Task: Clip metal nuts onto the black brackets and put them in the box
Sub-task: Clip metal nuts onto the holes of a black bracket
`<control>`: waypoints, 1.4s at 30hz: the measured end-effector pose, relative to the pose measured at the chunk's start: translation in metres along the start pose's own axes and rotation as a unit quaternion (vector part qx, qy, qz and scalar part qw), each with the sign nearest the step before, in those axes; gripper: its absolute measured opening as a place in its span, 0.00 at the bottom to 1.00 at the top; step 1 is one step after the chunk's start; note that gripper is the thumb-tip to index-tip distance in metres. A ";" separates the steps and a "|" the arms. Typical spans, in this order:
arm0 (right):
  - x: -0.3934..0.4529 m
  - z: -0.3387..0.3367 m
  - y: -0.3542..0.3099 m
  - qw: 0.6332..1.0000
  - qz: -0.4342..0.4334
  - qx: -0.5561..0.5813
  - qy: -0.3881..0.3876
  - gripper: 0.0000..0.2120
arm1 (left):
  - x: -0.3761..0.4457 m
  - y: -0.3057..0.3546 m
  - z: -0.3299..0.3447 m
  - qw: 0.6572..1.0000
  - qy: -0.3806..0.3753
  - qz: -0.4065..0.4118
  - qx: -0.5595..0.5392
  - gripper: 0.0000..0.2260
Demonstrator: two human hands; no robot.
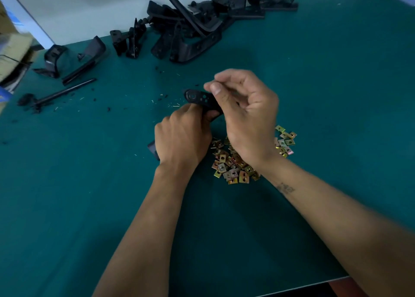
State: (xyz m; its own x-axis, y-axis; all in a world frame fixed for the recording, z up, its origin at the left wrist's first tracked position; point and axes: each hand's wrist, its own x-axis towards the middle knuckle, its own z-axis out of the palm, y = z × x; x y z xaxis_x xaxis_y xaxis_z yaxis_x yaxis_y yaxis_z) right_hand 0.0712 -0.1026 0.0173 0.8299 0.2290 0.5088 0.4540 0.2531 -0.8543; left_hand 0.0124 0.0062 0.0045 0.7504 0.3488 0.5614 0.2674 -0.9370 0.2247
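The bracket (199, 99) is held above the green table (325, 83), slightly above the centre of the view. Its flat end, pierced by one round hole and several small square holes, points toward 10 o'clock. The rest of the part runs toward 5 o'clock, under both hands; a dark end shows again at the outer edge of the left hand.

The left hand (182, 137) grips the bracket from below, fingers curled round its middle. The right hand (244, 112) is directly at 2 o'clock from the left hand and touches it. Its thumb and forefinger are pinched together over the bracket's upper edge. Whether a nut lies in that pinch cannot be told; the fingertips hide it.

The nuts (233, 164) lie in a loose heap on the table at 5 o'clock from the bracket, partly covered by the right wrist. They are small square clips, brass to green in colour. Some lie scattered on the far side of the wrist.

A pile of brackets (197, 25) lies at 12 o'clock, near the table's far edge. More black parts (74, 58) lie at 10 o'clock. A black rod (65, 92) lies at 9 o'clock with black crumbs around it. A cardboard carton (13, 49) is at the left edge of the view, beyond the table.
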 end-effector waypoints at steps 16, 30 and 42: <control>0.009 -0.007 0.001 0.993 0.070 0.084 -0.044 0.04 | -0.003 0.011 -0.001 0.999 0.006 0.036 -0.013 0.14; 0.008 -0.002 -0.005 0.980 0.137 0.147 -0.004 0.05 | -0.004 0.007 0.000 1.000 0.009 0.024 -0.003 0.15; 0.005 -0.001 0.002 0.985 0.109 0.134 -0.018 0.04 | -0.004 0.008 -0.001 1.000 -0.010 0.010 0.007 0.13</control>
State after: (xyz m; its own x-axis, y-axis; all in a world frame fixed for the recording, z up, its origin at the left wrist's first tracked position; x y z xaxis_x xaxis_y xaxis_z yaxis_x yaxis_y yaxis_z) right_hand 0.0767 -0.1023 0.0178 0.8841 0.3362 0.3245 0.1612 0.4324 -0.8871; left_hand 0.0108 -0.0024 0.0043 0.7673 0.3294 0.5503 0.2602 -0.9441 0.2024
